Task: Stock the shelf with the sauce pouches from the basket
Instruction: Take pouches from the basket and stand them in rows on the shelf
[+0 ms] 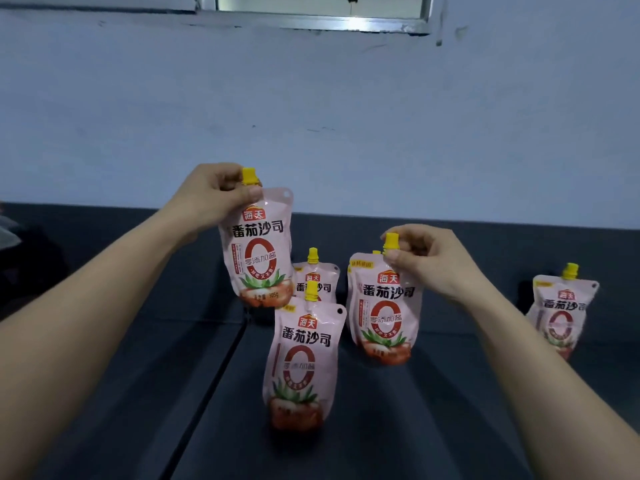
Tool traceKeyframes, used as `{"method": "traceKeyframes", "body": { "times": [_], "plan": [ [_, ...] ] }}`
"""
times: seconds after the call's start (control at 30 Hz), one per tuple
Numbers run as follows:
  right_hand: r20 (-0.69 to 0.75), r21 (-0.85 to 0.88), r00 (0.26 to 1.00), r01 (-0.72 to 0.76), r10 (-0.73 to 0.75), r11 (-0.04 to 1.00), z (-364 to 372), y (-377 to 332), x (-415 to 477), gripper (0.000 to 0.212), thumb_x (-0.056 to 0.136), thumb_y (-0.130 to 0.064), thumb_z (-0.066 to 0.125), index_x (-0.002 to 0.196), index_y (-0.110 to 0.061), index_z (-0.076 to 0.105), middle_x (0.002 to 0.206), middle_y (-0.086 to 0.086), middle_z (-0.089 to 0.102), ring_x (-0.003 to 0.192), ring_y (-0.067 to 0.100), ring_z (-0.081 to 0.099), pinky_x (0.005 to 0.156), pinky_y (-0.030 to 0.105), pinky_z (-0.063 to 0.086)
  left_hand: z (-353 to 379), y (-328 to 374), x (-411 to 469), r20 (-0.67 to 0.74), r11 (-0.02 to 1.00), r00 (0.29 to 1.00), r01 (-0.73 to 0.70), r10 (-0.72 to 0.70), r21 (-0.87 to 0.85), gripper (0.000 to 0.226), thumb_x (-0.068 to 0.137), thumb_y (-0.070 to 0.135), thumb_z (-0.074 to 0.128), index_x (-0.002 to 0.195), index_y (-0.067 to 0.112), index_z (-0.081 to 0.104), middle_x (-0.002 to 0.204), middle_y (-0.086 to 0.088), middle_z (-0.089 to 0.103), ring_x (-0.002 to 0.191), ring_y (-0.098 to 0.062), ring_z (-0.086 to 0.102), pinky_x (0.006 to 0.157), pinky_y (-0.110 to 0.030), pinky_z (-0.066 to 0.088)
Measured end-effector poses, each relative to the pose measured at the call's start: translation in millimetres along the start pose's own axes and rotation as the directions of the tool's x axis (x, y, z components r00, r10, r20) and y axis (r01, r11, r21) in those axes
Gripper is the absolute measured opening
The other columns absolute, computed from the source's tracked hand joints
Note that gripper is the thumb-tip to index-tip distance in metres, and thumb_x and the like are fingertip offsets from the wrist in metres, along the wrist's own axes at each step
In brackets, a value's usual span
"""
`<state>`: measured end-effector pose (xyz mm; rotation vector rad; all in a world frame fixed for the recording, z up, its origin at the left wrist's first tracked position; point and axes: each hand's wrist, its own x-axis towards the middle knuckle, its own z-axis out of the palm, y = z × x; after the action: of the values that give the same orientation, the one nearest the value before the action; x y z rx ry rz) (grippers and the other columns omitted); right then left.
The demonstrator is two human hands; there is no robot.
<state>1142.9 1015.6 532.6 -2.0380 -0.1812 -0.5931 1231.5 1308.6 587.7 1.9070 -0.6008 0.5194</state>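
Note:
My left hand point(214, 199) grips the neck of a pink sauce pouch point(258, 251) with a yellow cap and holds it in the air above the dark shelf point(138, 341). Pinched by my right hand point(429, 261) at its yellow cap, a second pouch point(384, 313) has its base at or just above the shelf. Another pouch point(301, 365) stands upright in front, between the two. Behind it a further pouch point(320, 282) is partly hidden. One more pouch point(561, 313) stands at the far right. The basket is out of view.
The shelf surface is dark with a seam point(221, 362) running front to back left of the pouches. A pale wall point(311, 116) rises behind it, with a metal-framed opening point(322, 15) at the top. Some dim objects point(8, 230) sit at the left edge.

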Motion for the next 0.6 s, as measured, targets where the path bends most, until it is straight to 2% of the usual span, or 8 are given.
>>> {"method": "traceKeyframes", "body": {
  "times": [0.1, 0.2, 0.33, 0.47, 0.6],
  "plan": [
    [-0.019, -0.012, 1.000, -0.021, 0.021, 1.000, 4.4, 14.4, 6.4, 0.022, 0.084, -0.009, 0.071, 0.093, -0.028, 0.067, 0.098, 0.012, 0.071, 0.088, 0.022, 0.067, 0.083, 0.035, 0.056, 6.7, -10.5, 9.9, -0.003, 1.000, 1.000, 0.017, -0.017, -0.011, 0.003, 0.087, 0.016, 0.066, 0.086, 0.018, 0.067, 0.076, 0.005, 0.072, 0.070, -0.006, 0.068, 0.070, -0.024, 0.054],
    [-0.004, -0.012, 0.999, -0.034, 0.034, 0.999, 6.8, 24.7, 13.6, 0.022, 0.084, -0.010, 0.071, 0.092, -0.029, 0.067, 0.098, 0.014, 0.071, 0.091, 0.027, 0.068, 0.086, 0.039, 0.057, 15.3, -16.2, 13.4, 0.014, 0.999, 0.999, 0.048, -0.048, -0.008, 0.003, 0.088, 0.015, 0.066, 0.090, 0.015, 0.067, 0.083, -0.003, 0.071, 0.075, -0.013, 0.067, 0.074, -0.029, 0.055],
    [0.017, -0.026, 0.999, -0.046, 0.047, 0.999, 9.5, 35.4, 21.9, 0.019, 0.085, -0.010, 0.070, 0.098, -0.024, 0.068, 0.097, 0.014, 0.071, 0.094, 0.031, 0.068, 0.086, 0.043, 0.057, 26.7, -23.9, 10.0, 0.029, 0.996, 0.996, 0.087, -0.086, -0.009, 0.002, 0.088, 0.015, 0.065, 0.087, 0.017, 0.067, 0.081, -0.001, 0.071, 0.071, -0.009, 0.067, 0.068, -0.024, 0.053],
    [0.019, -0.069, 0.997, -0.071, 0.073, 0.995, 12.4, 46.6, 27.3, 0.018, 0.085, -0.011, 0.070, 0.098, -0.023, 0.067, 0.094, 0.013, 0.070, 0.089, 0.028, 0.068, 0.085, 0.041, 0.057, 34.6, -34.1, 1.9, 0.056, 0.991, 0.990, 0.129, -0.130, 0.026, 0.009, 0.088, 0.018, 0.065, 0.093, 0.011, 0.067, 0.080, -0.002, 0.073, 0.074, -0.013, 0.069, 0.073, -0.029, 0.054],
    [0.032, -0.092, 0.996, -0.080, 0.084, 0.993, 13.4, 59.3, 28.2, 0.019, 0.085, -0.010, 0.070, 0.094, -0.026, 0.066, 0.088, 0.010, 0.069, 0.078, 0.017, 0.063, 0.081, 0.039, 0.057, 41.7, -41.5, -10.4, 0.092, 0.987, 0.984, 0.150, -0.154, 0.049, 0.009, 0.089, 0.018, 0.064, 0.094, 0.012, 0.068, 0.079, -0.002, 0.075, 0.077, -0.015, 0.071, 0.076, -0.034, 0.057]
  ]
}}
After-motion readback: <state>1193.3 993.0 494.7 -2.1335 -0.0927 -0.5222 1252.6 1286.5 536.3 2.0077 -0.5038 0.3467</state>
